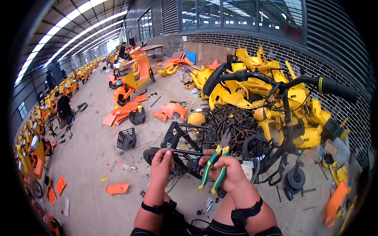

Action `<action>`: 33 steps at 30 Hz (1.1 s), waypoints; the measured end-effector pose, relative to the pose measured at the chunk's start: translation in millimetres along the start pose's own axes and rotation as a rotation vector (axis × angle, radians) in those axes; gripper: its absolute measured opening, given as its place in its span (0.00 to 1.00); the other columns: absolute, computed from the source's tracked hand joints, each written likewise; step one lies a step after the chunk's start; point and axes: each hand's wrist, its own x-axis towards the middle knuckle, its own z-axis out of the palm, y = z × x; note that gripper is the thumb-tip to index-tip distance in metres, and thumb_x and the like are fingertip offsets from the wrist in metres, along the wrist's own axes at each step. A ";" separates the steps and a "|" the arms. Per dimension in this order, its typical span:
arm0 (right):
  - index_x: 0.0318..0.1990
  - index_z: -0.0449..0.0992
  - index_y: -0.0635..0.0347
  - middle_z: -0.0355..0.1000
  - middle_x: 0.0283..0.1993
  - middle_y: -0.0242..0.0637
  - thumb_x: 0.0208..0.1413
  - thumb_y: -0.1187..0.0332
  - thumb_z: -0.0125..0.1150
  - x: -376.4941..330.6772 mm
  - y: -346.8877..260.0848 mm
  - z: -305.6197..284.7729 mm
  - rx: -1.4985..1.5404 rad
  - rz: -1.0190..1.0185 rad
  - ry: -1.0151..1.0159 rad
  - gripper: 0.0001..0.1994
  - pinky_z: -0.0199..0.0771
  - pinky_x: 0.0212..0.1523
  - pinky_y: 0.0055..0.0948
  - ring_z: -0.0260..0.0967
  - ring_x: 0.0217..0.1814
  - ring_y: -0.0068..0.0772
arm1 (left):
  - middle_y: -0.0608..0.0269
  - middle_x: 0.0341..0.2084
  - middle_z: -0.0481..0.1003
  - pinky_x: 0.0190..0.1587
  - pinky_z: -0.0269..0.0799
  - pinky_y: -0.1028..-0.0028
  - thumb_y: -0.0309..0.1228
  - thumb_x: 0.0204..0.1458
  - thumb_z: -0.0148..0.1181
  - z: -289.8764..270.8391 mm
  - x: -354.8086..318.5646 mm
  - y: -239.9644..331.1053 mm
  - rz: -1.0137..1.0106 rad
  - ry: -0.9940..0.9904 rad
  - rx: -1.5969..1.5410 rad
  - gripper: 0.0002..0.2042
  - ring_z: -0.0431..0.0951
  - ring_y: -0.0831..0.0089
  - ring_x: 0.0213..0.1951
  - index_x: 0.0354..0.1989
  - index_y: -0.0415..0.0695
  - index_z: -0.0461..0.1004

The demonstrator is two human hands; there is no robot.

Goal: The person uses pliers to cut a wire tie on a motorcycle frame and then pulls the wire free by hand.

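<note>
My right hand (233,175) is wrapped round a pair of pliers (210,168) with green and yellow handles, its jaws pointing up and away from me. The fingertips of my left hand (160,163) are pinched together; what is between them is too small to make out. A thin dark strip or tube (187,152) runs between my two hands, and I cannot tell whether it is held or part of what lies behind. Just beyond my hands stands a stripped black scooter frame (172,137), with its handlebar (289,83) rising on the right.
Yellow body panels (232,96) are heaped by the brick wall, beside a pile of dark metal parts (230,124). Black baskets (126,139) and orange panels (117,188) lie on the floor. A drill (289,193) rests at right. Another person (63,108) crouches near scooters at left.
</note>
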 end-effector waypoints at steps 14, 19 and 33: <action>0.50 0.71 0.66 0.73 0.46 0.39 0.46 0.77 0.53 4.1 34.4 18.4 -0.995 -0.109 -0.016 0.20 0.71 0.49 0.31 0.71 0.47 0.34 | 0.72 0.31 0.75 0.37 0.64 0.85 0.28 0.62 0.55 29.3 -29.8 51.3 0.236 0.190 0.236 0.07 0.68 0.88 0.32 0.40 0.38 0.76; 0.48 0.71 0.63 0.74 0.39 0.42 0.46 0.76 0.52 16.5 50.0 -13.9 -1.063 -0.031 -0.117 0.18 0.72 0.40 0.33 0.72 0.39 0.34 | 0.75 0.25 0.70 0.30 0.59 0.85 0.27 0.61 0.57 41.6 -31.7 51.3 0.341 0.265 0.344 0.06 0.64 0.89 0.27 0.40 0.37 0.77; 0.56 0.66 0.65 0.73 0.45 0.52 0.46 0.76 0.53 2.6 32.0 15.6 -1.155 0.049 -0.077 0.25 0.69 0.51 0.36 0.71 0.50 0.46 | 0.67 0.20 0.69 0.24 0.61 0.79 0.21 0.53 0.62 49.5 -51.5 37.6 0.486 0.156 0.689 0.04 0.66 0.83 0.21 0.36 0.37 0.77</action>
